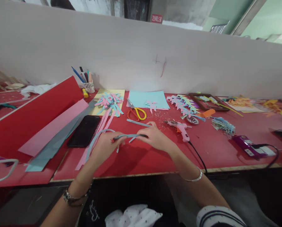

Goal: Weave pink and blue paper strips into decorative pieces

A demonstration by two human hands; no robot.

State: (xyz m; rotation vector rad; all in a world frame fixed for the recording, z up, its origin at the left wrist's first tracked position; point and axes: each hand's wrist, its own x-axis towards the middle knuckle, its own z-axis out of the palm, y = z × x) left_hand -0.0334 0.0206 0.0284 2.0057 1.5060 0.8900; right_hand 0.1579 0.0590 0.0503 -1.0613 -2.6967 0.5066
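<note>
Both my hands hold light-blue paper strips (pixel 130 136) over the red table. My left hand (pixel 105 145) pinches one end, and a long strip curves out behind it. At the other end, the fingers of my right hand (pixel 155 136) are closed on the paper. Another blue strip (pixel 138 123) reaches left from near my right fingertips; I cannot tell whether it is gripped. Long pink strips (pixel 103 123) lie beyond and left of my left hand. Scissors (pixel 137 113) with red and yellow handles rest just past my hands. A pink glue gun (pixel 180 128) lies to the right.
A black phone (pixel 84 130) and a slanted red board (pixel 39 116) are on the left. Behind stand a pen cup (pixel 89 86), a pile of cut strips (pixel 110 101) and blue sheets (pixel 149 99). A purple device (pixel 248 146) with a cable lies right, below a white partition (pixel 131 53).
</note>
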